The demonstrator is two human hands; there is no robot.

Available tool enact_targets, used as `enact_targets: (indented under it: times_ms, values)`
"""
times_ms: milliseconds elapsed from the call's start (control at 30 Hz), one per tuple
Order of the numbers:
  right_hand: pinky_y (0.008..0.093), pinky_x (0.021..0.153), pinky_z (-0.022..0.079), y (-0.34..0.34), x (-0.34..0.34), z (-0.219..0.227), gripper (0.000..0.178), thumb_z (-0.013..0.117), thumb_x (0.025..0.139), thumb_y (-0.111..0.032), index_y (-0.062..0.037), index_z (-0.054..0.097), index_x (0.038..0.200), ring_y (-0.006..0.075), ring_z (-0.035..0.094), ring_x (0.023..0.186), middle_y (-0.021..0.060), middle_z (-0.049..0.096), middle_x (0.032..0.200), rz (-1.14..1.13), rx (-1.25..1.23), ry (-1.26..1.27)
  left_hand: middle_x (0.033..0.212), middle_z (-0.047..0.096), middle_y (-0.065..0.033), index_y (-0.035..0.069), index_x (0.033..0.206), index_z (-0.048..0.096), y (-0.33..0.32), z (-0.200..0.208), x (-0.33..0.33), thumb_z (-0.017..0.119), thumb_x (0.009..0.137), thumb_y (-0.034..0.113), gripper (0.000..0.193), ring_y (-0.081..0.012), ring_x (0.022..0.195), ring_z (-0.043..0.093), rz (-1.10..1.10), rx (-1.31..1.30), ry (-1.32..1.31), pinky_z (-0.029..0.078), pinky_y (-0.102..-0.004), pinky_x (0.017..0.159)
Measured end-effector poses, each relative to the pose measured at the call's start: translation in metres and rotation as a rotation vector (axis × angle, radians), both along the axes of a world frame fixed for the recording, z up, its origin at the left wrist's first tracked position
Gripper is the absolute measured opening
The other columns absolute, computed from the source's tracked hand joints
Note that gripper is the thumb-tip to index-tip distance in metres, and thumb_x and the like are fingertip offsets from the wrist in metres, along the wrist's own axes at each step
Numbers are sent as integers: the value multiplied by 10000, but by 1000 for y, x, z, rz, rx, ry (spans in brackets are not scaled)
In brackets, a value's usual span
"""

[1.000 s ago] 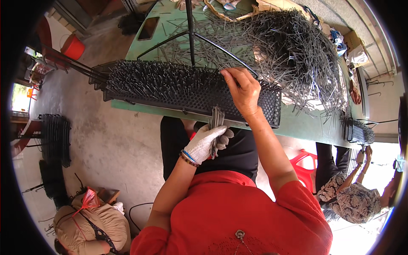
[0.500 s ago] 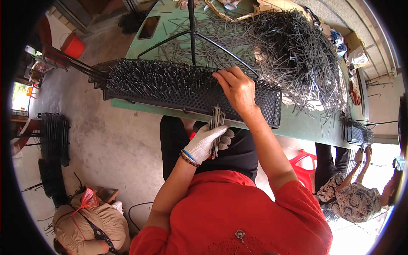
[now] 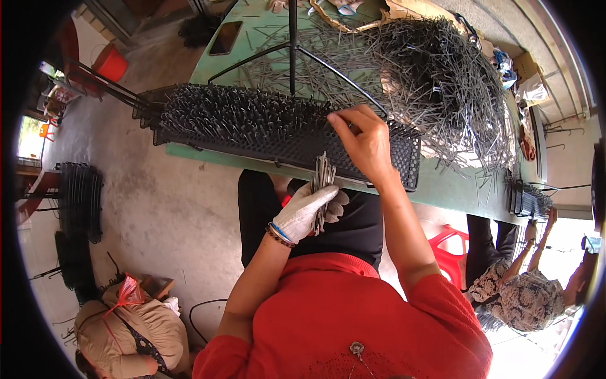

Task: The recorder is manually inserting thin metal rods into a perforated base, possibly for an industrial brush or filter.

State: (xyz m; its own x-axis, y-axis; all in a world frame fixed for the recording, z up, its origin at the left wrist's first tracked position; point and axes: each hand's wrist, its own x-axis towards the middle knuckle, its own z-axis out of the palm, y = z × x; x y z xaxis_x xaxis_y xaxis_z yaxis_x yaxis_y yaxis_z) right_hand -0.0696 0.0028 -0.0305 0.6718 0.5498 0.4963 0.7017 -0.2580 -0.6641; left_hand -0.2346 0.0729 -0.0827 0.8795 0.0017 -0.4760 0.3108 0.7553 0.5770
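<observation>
Over a bare grey floor (image 3: pixel 170 208), one perforated black tray (image 3: pixel 297 150) sits at the near edge of one green table (image 3: pixel 454 189).
Left to right, I see one red bucket (image 3: pixel 110 63); upright dark strips (image 3: pixel 233 117), uncountable, packing the tray's left part; one gloved left hand (image 3: pixel 306 211), fingers wrapped around one strip bundle (image 3: pixel 324 170); one bare right hand (image 3: pixel 369 142) above the tray, fingertips together, whether on a strip I cannot tell; and one tangled heap (image 3: pixel 435 82).

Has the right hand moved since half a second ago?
Yes, slightly: the right hand is now more to the right, nearer the perforated black tray's right end.
</observation>
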Motion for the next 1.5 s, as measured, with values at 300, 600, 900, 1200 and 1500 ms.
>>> enact_targets:
  times_ms: [300,600,900,1200,1500]
  values:
    - [268,568,429,-25,-10,-1,257,743,831,-212,35,678,800,104,530,624,50,592,724,351,-174,502,878,653,-48,30,1082,571,2,13,1,582,941,226,241,-55,622,571,-122,166,-75,476,-199,544]
    - [270,525,433,-15,-7,-1,261,740,835,-230,26,698,805,102,547,570,63,613,622,51,-118,533,854,650,-46,38,1043,574,5,3,-1,597,935,233,223,-48,596,548,-83,136,-12,429,-186,502]
    - [245,506,426,16,-1,-2,149,716,851,-141,5,700,879,94,542,562,52,645,714,-33,127,104,820,654,-72,57,986,572,3,1,-1,561,956,198,144,-64,577,550,64,18,73,403,-198,467]
    - [334,579,491,25,1,-22,106,735,794,-106,-23,695,847,261,620,651,96,642,790,72,13,-214,852,679,-93,51,1032,579,3,-11,-4,560,957,208,175,-137,660,660,74,-27,43,544,-244,547]
    - [307,576,477,10,-13,-2,167,733,822,-155,-16,707,910,187,593,644,84,635,851,83,46,60,852,668,-57,55,1061,585,6,-4,-6,570,954,230,205,-103,647,636,38,10,-20,534,-220,551]
